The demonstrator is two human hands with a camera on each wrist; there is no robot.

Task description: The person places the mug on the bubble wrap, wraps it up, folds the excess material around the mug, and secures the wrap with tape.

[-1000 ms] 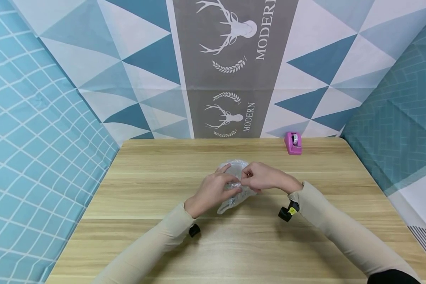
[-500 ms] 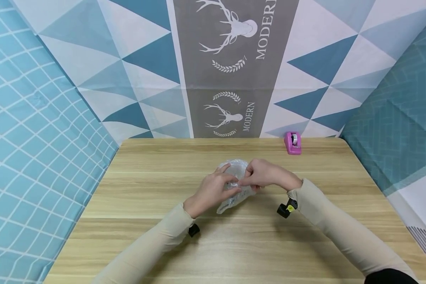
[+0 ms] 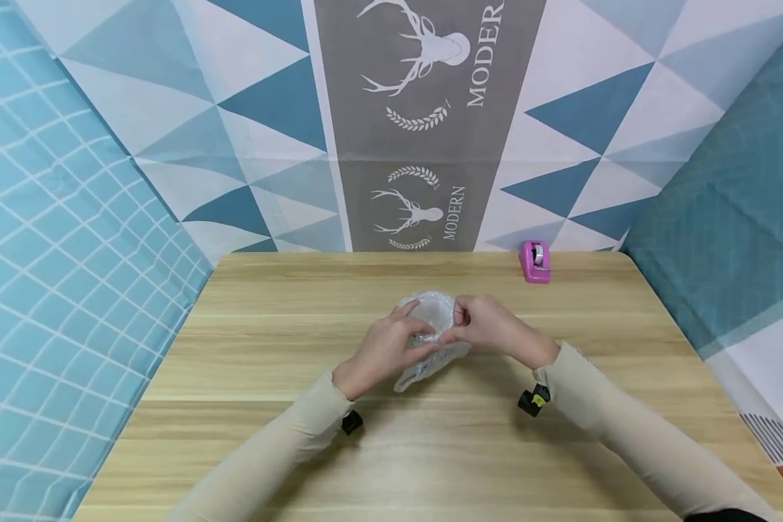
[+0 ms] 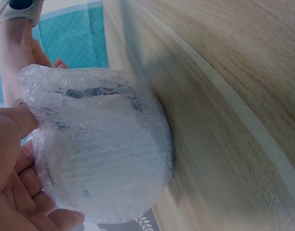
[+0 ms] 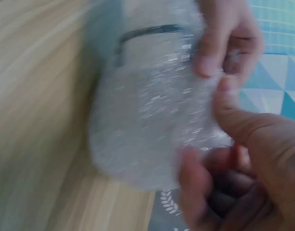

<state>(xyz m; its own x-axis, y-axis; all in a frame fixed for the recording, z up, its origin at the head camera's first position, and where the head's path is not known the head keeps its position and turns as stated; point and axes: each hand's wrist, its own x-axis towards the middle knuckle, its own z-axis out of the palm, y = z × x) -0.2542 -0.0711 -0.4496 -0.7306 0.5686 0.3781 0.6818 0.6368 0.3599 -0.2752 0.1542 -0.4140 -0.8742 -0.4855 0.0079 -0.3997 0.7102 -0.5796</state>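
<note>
A rounded pale object wrapped in bubble wrap (image 3: 433, 310) stands on the table, its kind hidden by the wrapping. A dark line shows through the wrap (image 4: 97, 156) near one end in both wrist views. My left hand (image 3: 386, 349) reaches round its near left side, thumb and fingers gripping the wrap at the top. Opposite it, my right hand (image 3: 492, 330) is curled at the top right edge, thumb and forefinger pinching the wrap. In the right wrist view the thumbs of both hands come close together over the bubble wrap (image 5: 142, 106).
A pink tape dispenser (image 3: 535, 262) stands at the back right of the wooden table (image 3: 287, 319). Patterned cloth (image 3: 261, 109) hangs behind the table's back edge, with a blue checked cloth (image 3: 59, 239) on the left. Small black cameras (image 3: 533, 399) sit at the wrists.
My right hand has shifted slightly over the wrap's top edge, its thumb and forefinger changing position. The left hand has kept its hold. The wrapped object stays about where it was.
</note>
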